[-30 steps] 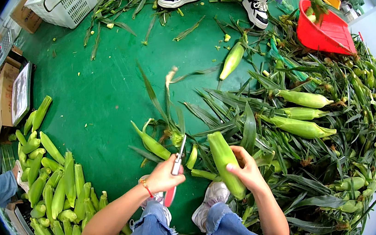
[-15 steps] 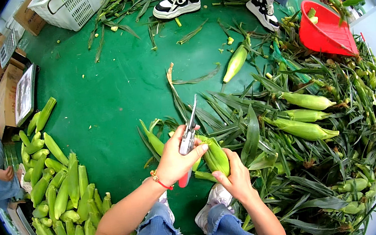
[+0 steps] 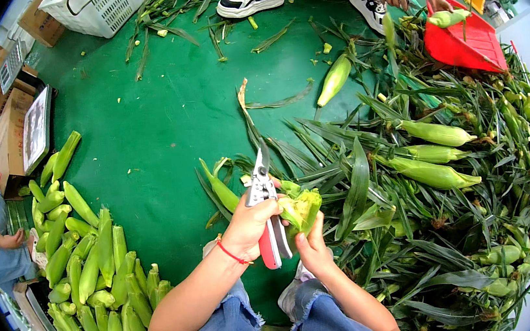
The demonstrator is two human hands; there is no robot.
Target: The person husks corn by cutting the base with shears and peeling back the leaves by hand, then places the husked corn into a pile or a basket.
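Note:
My left hand (image 3: 249, 226) is closed round pruning shears (image 3: 258, 189) with red and grey handles, blades pointing away from me. Its thumb also presses on an ear of corn (image 3: 302, 208). From below and right, my right hand (image 3: 316, 251) grips that green-husked ear, whose pale, ragged cut end is turned up. Just left of the shears, another unhusked ear (image 3: 220, 187) lies on the floor among loose leaves.
Trimmed corn ears (image 3: 103, 262) are heaped at my left. A large pile of husk leaves (image 3: 430, 238) with ears spreads on the right. Far off stand a white crate (image 3: 107, 13) and a red scoop (image 3: 467, 44), where another person's hand (image 3: 436, 3) holds an ear.
The shears have swung round so both handles show, and the ear has turned its cut end upward. The other person's hands have shifted, with an ear now over the red scoop.

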